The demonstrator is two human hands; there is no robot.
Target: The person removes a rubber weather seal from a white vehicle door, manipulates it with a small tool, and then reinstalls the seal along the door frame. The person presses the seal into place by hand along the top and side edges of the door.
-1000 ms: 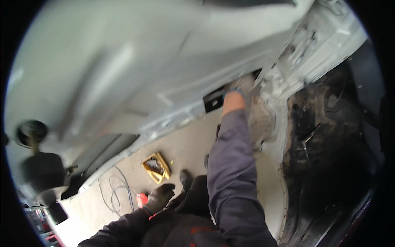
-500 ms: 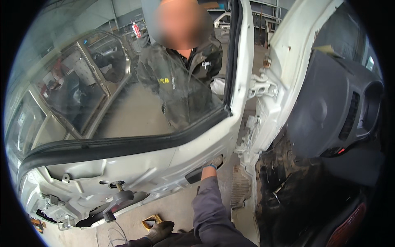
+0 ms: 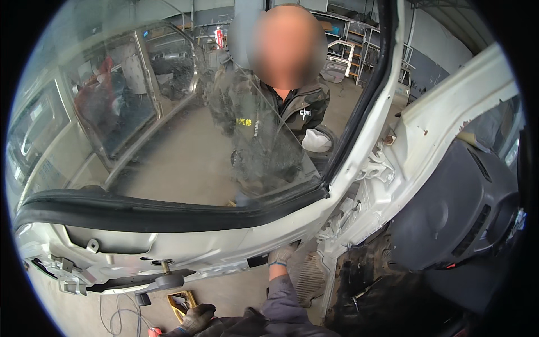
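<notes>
A white vehicle door (image 3: 224, 241) spans the view, its bare inner panel toward me. My right hand (image 3: 281, 255), in a grey glove, reaches to a dark opening (image 3: 259, 260) low in this panel. Its fingertips are hidden there. My left hand (image 3: 197, 318), also gloved, stays low before my body with its fingers curled; what they hold, if anything, is hidden. Just beside it on the floor lies a yellow tray (image 3: 178, 303). A dark window crank (image 3: 169, 279) sticks out from the panel's left part. Window glass (image 3: 185, 151) with a slanting edge fills much of the black-sealed frame.
Another person (image 3: 269, 123) stands beyond the glass. To the right are the door hinge (image 3: 377, 168), the white body pillar (image 3: 426, 135) and a dark grey dashboard (image 3: 449, 208). A tool (image 3: 357, 297) lies on the stripped cabin floor. A thin cable (image 3: 119, 314) loops across the ground.
My view has shifted, so the door and cabin sit lower in it. The right hand stays at the panel opening. My left hand has come closer to the yellow tray.
</notes>
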